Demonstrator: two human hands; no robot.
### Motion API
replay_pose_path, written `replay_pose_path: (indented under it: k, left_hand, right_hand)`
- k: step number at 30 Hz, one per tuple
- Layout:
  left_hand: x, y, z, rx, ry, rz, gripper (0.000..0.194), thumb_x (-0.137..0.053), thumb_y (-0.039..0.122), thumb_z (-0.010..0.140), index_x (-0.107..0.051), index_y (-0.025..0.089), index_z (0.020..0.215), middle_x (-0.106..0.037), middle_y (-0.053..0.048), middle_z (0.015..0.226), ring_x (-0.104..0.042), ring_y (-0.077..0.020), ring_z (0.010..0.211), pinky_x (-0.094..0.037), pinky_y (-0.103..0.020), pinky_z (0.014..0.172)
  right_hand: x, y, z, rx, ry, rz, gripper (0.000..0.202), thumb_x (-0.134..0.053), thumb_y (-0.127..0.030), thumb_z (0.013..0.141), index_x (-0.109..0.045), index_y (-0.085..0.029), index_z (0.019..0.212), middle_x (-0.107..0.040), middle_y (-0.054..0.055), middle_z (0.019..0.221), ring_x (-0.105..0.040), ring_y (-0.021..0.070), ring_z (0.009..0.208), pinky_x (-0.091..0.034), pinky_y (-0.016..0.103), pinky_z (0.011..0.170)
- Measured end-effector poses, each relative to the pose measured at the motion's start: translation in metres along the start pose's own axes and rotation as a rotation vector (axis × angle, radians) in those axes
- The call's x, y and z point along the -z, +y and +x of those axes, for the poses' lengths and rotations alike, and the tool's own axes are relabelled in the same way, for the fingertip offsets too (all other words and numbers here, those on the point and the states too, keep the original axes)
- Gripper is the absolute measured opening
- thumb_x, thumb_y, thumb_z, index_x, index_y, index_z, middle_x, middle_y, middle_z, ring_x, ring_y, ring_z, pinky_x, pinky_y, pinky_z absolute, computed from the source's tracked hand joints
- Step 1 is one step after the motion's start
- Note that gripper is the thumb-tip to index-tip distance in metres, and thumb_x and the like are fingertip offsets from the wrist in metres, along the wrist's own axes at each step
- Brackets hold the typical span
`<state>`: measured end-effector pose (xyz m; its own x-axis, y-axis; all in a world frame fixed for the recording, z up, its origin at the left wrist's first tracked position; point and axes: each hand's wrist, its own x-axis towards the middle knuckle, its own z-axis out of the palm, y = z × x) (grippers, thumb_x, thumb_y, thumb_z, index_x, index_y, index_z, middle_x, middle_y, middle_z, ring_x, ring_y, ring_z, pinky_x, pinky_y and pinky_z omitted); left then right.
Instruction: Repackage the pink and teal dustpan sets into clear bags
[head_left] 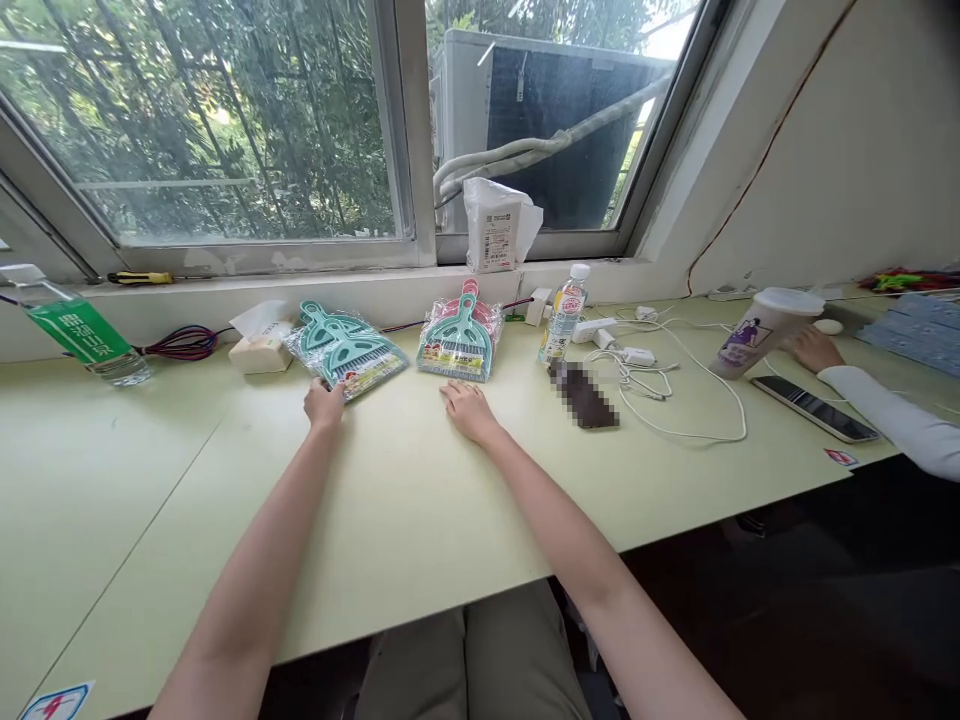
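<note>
Left hand [324, 404] pinches the near corner of a teal dustpan pack [346, 351], not lifted. Right hand [469, 408] flat, empty, just short of second pack [459, 343]. Both packs sealed on worktop [420, 500].

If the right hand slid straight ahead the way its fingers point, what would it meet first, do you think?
Most likely the packaged teal dustpan and brush set, which lies just beyond the fingertips of the right hand on the table; the gap looks bare.
</note>
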<state>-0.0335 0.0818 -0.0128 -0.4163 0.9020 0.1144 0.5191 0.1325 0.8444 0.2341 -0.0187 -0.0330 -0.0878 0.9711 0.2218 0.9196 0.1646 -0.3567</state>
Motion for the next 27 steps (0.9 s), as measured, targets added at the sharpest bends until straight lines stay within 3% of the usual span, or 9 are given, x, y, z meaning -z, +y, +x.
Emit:
replay_pose_path:
  k: [6, 10, 13, 15, 17, 21, 24, 27]
  left_hand:
    - [0.034, -0.022, -0.043, 0.021, -0.032, -0.225, 0.037, -0.056, 0.015, 0.084, -0.057, 0.015, 0.121, -0.071, -0.013, 0.115, -0.071, -0.0223, 0.104, -0.056, -0.036, 0.094]
    - [0.048, -0.026, -0.060, 0.129, -0.097, -0.633, 0.032, -0.055, 0.007, 0.080, -0.060, 0.017, 0.110, -0.073, -0.006, 0.094, -0.072, -0.0143, 0.084, -0.058, -0.030, 0.087]
    - [0.049, -0.019, -0.069, 0.127, -0.236, -0.902, 0.026, -0.066, 0.008, 0.071, -0.063, 0.017, 0.096, -0.073, -0.005, 0.090, -0.071, -0.0165, 0.089, -0.056, -0.033, 0.094]
    - [0.047, -0.013, -0.076, 0.084, -0.361, -0.940, 0.030, -0.072, 0.009, 0.065, -0.065, 0.016, 0.093, -0.073, -0.006, 0.092, -0.070, -0.0199, 0.094, -0.055, -0.036, 0.097]
    - [0.045, -0.007, -0.083, 0.054, -0.484, -0.930, 0.033, -0.074, 0.010, 0.061, -0.066, 0.016, 0.093, -0.074, -0.007, 0.095, -0.070, -0.0223, 0.096, -0.055, -0.038, 0.096]
    - [0.046, 0.001, -0.094, 0.023, -0.645, -0.907, 0.033, -0.070, 0.011, 0.063, -0.068, 0.015, 0.096, -0.075, -0.010, 0.100, -0.070, -0.0256, 0.100, -0.057, -0.039, 0.093]
    - [0.047, 0.004, -0.095, 0.010, -0.612, -0.975, 0.044, -0.066, 0.007, 0.065, -0.066, 0.016, 0.108, -0.075, -0.009, 0.105, -0.071, -0.0243, 0.102, -0.057, -0.039, 0.094]
    - [0.046, 0.004, -0.092, 0.077, -0.534, -1.007, 0.054, -0.061, 0.000, 0.064, -0.063, 0.015, 0.117, -0.075, -0.008, 0.104, -0.072, -0.0209, 0.098, -0.058, -0.036, 0.093]
  right_hand:
    - [0.004, 0.000, -0.001, 0.045, 0.016, 0.010, 0.041, -0.038, -0.018, 0.097, -0.059, -0.019, 0.132, -0.053, 0.010, 0.150, -0.046, 0.0257, 0.140, -0.033, 0.047, 0.117]
    - [0.012, -0.009, -0.008, 0.125, 0.010, 0.029, 0.041, -0.039, -0.015, 0.096, -0.059, -0.019, 0.131, -0.059, 0.010, 0.143, -0.053, 0.0256, 0.133, -0.040, 0.045, 0.111]
    - [0.019, -0.026, -0.014, 0.251, 0.112, 0.059, 0.050, -0.041, -0.015, 0.095, -0.043, -0.018, 0.145, -0.049, 0.013, 0.152, -0.050, 0.0264, 0.136, -0.043, 0.045, 0.109]
    - [0.019, -0.040, -0.017, 0.349, 0.225, 0.100, 0.056, -0.045, -0.022, 0.096, -0.033, -0.014, 0.150, -0.039, 0.017, 0.157, -0.044, 0.0278, 0.141, -0.044, 0.045, 0.109]
    - [0.015, -0.053, -0.019, 0.381, 0.277, 0.137, 0.060, -0.049, -0.030, 0.095, -0.032, -0.012, 0.149, -0.042, 0.020, 0.153, -0.043, 0.0296, 0.142, -0.044, 0.045, 0.110]
    - [-0.001, -0.067, -0.016, 0.261, 0.140, 0.160, 0.042, -0.051, -0.032, 0.094, -0.053, -0.018, 0.133, -0.063, 0.015, 0.131, -0.056, 0.0302, 0.127, -0.049, 0.043, 0.106]
    - [-0.006, -0.067, -0.014, 0.138, 0.046, 0.174, 0.036, -0.044, -0.025, 0.095, -0.060, -0.019, 0.127, -0.068, 0.012, 0.122, -0.061, 0.0294, 0.120, -0.051, 0.042, 0.102]
    - [0.000, -0.063, -0.015, 0.073, 0.198, 0.197, 0.048, -0.036, -0.022, 0.096, -0.048, -0.016, 0.142, -0.062, 0.016, 0.133, -0.052, 0.0299, 0.132, -0.045, 0.044, 0.108]
